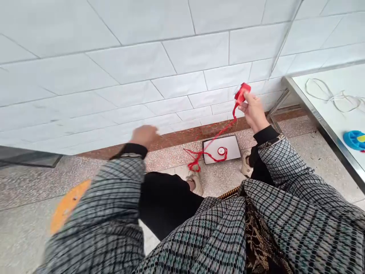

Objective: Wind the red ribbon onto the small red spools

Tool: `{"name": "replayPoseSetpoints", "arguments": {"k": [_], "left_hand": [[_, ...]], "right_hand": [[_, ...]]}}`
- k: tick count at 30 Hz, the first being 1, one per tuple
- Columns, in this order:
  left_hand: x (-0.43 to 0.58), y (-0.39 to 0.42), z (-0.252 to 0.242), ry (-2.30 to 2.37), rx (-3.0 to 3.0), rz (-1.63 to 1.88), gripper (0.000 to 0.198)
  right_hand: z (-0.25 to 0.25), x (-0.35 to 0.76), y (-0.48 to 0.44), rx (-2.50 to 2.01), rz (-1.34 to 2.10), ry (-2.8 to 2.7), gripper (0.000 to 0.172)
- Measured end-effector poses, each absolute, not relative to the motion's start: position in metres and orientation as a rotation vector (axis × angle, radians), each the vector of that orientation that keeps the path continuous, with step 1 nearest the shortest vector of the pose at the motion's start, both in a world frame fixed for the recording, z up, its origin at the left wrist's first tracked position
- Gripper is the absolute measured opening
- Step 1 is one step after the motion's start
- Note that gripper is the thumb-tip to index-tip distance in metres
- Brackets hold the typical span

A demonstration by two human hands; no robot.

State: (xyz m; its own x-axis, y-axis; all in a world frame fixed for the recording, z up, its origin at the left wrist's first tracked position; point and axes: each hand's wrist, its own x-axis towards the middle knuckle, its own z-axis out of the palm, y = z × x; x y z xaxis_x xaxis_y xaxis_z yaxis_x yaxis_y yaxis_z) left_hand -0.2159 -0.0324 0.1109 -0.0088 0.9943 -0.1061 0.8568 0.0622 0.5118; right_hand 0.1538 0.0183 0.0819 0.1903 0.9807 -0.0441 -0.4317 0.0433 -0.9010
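My right hand (253,110) is closed on a red ribbon roll (242,92) in front of the tiled wall. From it a narrow, crumpled red ribbon (218,134) runs down to the floor. My left hand (145,136) is raised at the left, smeared by motion, so its fingers cannot be made out. Between my feet and the wall lies a shallow box (232,146) with a white inside and dark rim. In it sits a small roll with a white core (221,151), with red ribbon around it. More ribbon is heaped in a tangle (194,166) beside the box.
A metal-edged white table (322,125) stands at the right, bearing a loop of white cord (332,97) and a blue plastic wheel-like thing (354,140). An orange stool-like top (68,203) is at the left. The white tiled wall (196,53) stands close in front.
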Motion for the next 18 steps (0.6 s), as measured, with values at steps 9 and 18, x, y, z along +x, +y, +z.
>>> {"name": "replayPoseSetpoints", "arguments": {"k": [9,18], "left_hand": [[-0.082,-0.008,0.041,0.971,1.305,1.298,0.061],[-0.074,0.002,0.037,0.936,1.029,1.527,0.044]], "right_hand": [[0.087,0.077,0.011,-0.925,1.231,-1.33,0.02],[0.074,0.053,0.039,-1.013,0.848,-1.55,0.021]]}}
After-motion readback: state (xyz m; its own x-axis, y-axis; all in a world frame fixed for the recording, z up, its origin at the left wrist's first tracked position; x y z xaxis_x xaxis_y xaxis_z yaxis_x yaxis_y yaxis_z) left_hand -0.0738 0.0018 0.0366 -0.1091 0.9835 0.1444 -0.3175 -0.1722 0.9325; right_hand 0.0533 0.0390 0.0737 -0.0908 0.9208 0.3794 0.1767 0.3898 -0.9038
